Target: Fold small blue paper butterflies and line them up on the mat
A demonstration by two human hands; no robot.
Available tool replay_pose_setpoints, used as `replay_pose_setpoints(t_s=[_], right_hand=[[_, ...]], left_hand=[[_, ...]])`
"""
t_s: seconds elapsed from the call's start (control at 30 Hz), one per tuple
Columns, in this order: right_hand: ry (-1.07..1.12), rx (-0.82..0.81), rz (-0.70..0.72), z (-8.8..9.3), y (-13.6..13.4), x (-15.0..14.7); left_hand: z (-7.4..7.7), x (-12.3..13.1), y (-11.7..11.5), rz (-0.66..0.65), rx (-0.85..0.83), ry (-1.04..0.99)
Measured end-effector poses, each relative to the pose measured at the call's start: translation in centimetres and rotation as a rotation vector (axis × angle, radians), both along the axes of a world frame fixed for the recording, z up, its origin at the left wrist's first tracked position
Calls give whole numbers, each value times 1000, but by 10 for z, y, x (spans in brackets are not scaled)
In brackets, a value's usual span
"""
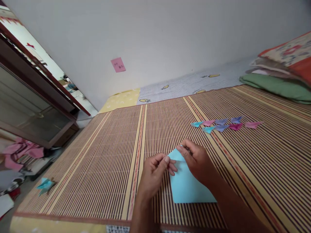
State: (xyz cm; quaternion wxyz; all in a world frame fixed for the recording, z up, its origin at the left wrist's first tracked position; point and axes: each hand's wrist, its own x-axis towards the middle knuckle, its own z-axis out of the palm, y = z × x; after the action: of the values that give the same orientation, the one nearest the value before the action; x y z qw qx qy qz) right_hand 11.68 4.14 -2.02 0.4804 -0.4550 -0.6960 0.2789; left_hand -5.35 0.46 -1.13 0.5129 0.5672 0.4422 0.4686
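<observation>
A light blue sheet of paper [188, 187] lies on the striped mat in front of me. Above its far end, a small blue paper flap [177, 155] is pinched between both hands; whether it belongs to the sheet below or is a separate piece, I cannot tell. My left hand [155, 173] grips its left corner between thumb and forefinger, the other fingers curled beneath. On the upper right corner, the thumb and fingers of my right hand [198, 161] are closed. The right hand and forearm cover part of the lower sheet's right side.
Several small folded paper pieces [221, 121] in blue, pink and purple sit in two rows on the striped mat [109, 161]. Another folded blue paper [45, 185] rests near the left edge. Folded bedding [279, 85] is piled far right. A pink note [118, 64] is on the wall.
</observation>
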Motion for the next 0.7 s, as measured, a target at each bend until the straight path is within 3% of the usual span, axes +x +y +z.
replay_pose_setpoints(t_s=[0.27, 0.43, 0.7], right_hand=[[58, -63, 43, 3, 0, 1], [66, -108, 90, 3, -1, 2], [46, -49, 98, 5, -3, 1]], left_hand=[[-4, 5, 0, 67, 30, 74], [-2, 2, 0, 24, 48, 119], [-4, 9, -3, 77, 29, 73]])
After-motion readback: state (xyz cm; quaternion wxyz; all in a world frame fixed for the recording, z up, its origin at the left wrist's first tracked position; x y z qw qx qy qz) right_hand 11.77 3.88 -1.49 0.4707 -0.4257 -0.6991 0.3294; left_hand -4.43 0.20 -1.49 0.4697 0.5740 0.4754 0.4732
